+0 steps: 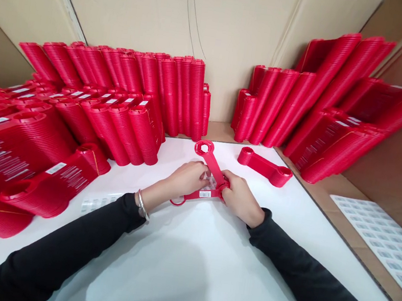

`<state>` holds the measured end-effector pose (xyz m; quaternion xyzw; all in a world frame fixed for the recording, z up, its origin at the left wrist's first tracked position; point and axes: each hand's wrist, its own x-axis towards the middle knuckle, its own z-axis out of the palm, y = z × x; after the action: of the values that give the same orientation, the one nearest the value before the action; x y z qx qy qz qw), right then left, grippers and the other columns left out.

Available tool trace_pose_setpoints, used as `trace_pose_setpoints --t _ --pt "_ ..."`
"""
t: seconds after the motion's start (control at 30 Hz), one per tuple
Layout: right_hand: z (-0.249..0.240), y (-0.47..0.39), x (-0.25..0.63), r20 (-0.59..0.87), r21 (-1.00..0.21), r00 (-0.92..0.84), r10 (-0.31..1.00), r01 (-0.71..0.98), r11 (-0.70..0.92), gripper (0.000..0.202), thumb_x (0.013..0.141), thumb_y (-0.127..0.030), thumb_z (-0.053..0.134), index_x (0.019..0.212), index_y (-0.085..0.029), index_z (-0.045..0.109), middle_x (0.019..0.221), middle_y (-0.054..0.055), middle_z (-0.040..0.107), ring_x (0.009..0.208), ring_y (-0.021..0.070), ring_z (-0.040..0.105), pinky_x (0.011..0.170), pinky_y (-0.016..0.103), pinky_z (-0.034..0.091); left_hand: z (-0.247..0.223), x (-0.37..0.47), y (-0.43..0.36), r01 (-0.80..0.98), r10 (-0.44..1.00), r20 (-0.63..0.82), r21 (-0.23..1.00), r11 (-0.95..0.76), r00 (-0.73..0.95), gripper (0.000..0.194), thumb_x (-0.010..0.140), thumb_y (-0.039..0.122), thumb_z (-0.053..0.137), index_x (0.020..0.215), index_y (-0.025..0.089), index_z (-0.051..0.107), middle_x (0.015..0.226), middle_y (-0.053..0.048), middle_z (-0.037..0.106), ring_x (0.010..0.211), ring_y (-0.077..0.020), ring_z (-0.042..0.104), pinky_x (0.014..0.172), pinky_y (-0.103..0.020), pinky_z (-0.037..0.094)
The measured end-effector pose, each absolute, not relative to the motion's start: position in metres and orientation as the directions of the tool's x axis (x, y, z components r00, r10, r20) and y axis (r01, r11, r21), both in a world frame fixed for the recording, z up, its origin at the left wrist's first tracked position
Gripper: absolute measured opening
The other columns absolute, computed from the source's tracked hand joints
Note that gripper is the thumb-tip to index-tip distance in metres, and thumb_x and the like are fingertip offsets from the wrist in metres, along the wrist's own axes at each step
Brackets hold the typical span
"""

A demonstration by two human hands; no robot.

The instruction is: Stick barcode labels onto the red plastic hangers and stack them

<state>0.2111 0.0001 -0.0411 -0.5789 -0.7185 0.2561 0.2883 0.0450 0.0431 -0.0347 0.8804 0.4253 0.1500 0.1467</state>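
Both hands meet over the middle of the white table. My right hand [238, 195] is closed on the joined end of two red ring-ended pieces. One, the upper red piece [213, 166], points up and left with its ring raised. The other, the labelled red piece [195, 195], lies lower with a white barcode label and a ring at its left end. My left hand [189, 178], with a silver bracelet at the wrist, is closed between the two pieces, its fingertips at some clear material. What it grips is too small to make out.
A short red stack [264, 167] lies right of my hands. Tall red stacks stand at the left [144, 133] and right back [281, 106]. A label sheet [378, 238] lies far right; another [96, 202] is by my left forearm. Cardboard walls [235, 26] rise behind.
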Motion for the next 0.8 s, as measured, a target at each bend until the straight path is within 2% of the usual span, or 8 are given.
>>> trace_pose_setpoints --t 0.17,0.43,0.6,0.8 --pt "-0.041 0.000 0.212 0.100 -0.707 -0.134 0.986 0.688 0.165 0.026 0.064 -0.003 0.037 0.079 -0.019 0.052 0.071 0.003 0.060 0.063 0.0150 0.052 0.058 0.022 0.036 -0.017 0.043 0.038 0.621 0.775 0.163 0.509 -0.596 0.611 0.017 0.078 0.021 0.047 0.070 0.016 0.062 0.062 0.001 0.057 0.057 -0.0109 0.049 0.052 -0.021 0.033" --pt "-0.040 -0.002 0.211 0.138 -0.687 -0.154 0.978 0.697 0.206 0.029 0.063 -0.004 0.036 0.081 -0.019 0.052 0.078 0.004 0.062 0.068 0.0154 0.054 0.062 0.022 0.036 0.007 0.041 0.041 0.430 0.837 0.170 0.794 -0.429 0.520 0.018 0.079 0.030 0.051 0.075 0.014 0.060 0.054 0.004 0.048 0.049 -0.0083 0.049 0.047 -0.019 0.037" --pt "-0.038 -0.004 0.209 0.156 -0.682 -0.155 0.976 0.698 0.220 0.031 0.062 -0.004 0.036 0.083 -0.019 0.053 0.078 0.004 0.062 0.068 0.0155 0.054 0.061 0.022 0.036 0.003 0.042 0.043 0.374 0.846 0.140 0.851 -0.369 0.514 0.022 0.079 0.033 0.053 0.079 0.013 0.062 0.051 0.005 0.044 0.046 -0.0070 0.044 0.045 -0.019 0.037" --pt "-0.037 -0.005 0.209 0.188 -0.696 -0.174 0.967 0.671 0.256 0.032 0.063 -0.004 0.036 0.085 -0.018 0.054 0.078 0.004 0.063 0.068 0.0157 0.054 0.061 0.022 0.037 0.004 0.042 0.042 0.383 0.849 0.151 0.843 -0.378 0.507 0.023 0.079 0.033 0.052 0.078 0.013 0.063 0.050 0.005 0.045 0.045 -0.0064 0.043 0.044 -0.019 0.035"
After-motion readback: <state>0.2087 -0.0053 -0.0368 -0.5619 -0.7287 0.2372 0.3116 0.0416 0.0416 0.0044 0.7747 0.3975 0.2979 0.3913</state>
